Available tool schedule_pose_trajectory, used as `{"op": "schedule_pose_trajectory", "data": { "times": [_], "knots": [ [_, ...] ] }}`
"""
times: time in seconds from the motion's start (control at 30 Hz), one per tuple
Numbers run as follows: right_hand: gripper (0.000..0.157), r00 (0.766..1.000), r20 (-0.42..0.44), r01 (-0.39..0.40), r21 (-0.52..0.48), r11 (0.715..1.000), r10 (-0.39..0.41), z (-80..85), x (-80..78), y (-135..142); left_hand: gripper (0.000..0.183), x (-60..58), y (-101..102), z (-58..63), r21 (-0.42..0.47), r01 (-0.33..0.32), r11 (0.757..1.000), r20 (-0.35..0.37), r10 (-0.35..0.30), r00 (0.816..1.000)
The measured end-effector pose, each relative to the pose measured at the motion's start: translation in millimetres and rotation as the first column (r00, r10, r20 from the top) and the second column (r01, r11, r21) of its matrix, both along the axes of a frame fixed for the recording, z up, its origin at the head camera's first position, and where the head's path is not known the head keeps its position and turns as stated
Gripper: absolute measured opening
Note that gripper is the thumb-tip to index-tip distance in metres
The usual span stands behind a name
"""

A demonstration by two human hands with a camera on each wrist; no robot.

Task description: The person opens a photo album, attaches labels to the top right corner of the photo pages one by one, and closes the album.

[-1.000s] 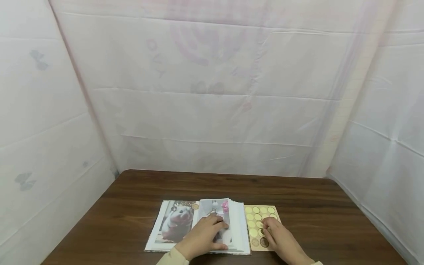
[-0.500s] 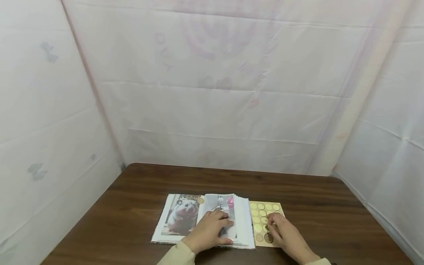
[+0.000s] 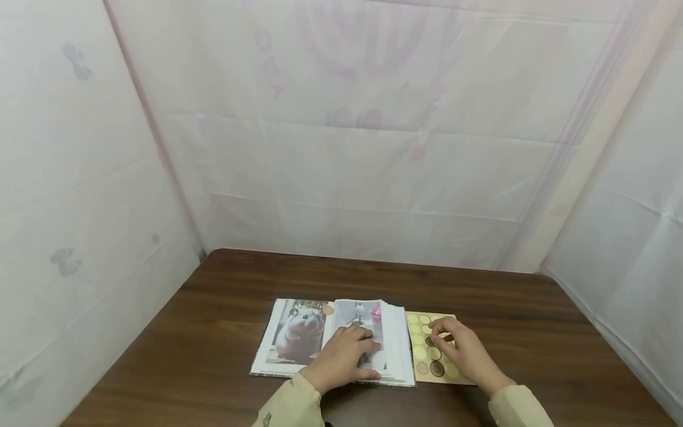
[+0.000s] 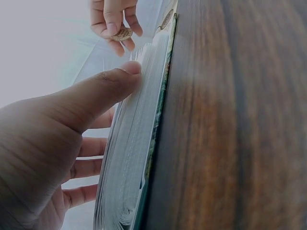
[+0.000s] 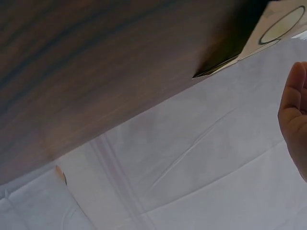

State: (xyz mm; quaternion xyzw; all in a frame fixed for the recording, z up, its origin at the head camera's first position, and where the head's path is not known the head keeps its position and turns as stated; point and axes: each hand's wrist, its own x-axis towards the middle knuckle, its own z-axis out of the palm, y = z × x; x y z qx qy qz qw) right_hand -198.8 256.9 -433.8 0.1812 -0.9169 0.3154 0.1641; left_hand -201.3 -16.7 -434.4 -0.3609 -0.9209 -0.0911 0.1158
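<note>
The right hand [image 3: 465, 353] pinched a round sticker [image 4: 122, 34] above the sticker sheet [image 3: 430, 378], just right of the open album [image 3: 397, 350] on which the left hand [image 3: 344, 359] rested, fingers spread

Bench [image 3: 213, 332]: smooth wood-grain finish, slight sheen. Book [image 3: 328, 335]: smooth pages, paper or thin plastic, can't tell from here. Sheet [image 3: 429, 378]: paper, shiny metallic-gold discs [image 3: 434, 354]. Backdrop [image 3: 341, 172]: creased matt cloth.

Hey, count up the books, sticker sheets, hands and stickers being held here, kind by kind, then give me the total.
Open book: 1
Sticker sheet: 1
Hands: 2, left hand and right hand
Held round sticker: 1
Total: 5
</note>
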Motion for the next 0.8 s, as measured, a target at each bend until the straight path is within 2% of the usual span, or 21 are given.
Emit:
{"op": "schedule_pose_trajectory", "data": {
  "times": [0.17, 0.4, 0.57, 0.8],
  "knots": [
    [0.016, 0.997, 0.070, -0.020, -0.031, 0.999, 0.023, 7.1, -1.4, -4.3, 0.051, -0.9, -0.8, -0.4, -0.001, 0.009, 1.000, -0.001, -0.009, 1.000],
    [0.005, 0.986, 0.162, -0.040, -0.011, 0.999, 0.041, 21.4, -7.8, -10.2, 0.052, -5.0, -0.3, 2.6, -0.006, 0.005, 1.000, 0.002, -0.005, 1.000],
    [0.004, 0.975, 0.219, -0.038, -0.006, 0.999, 0.039, 28.4, -12.1, -14.9, 0.050, -5.5, 0.4, 5.8, -0.013, 0.001, 1.000, 0.013, -0.001, 1.000],
    [0.005, 0.961, 0.274, -0.040, -0.012, 0.999, 0.042, 29.7, -17.8, -22.8, 0.051, -1.6, -0.6, 4.7, -0.018, -0.005, 1.000, 0.021, 0.005, 1.000]
  ]
}}
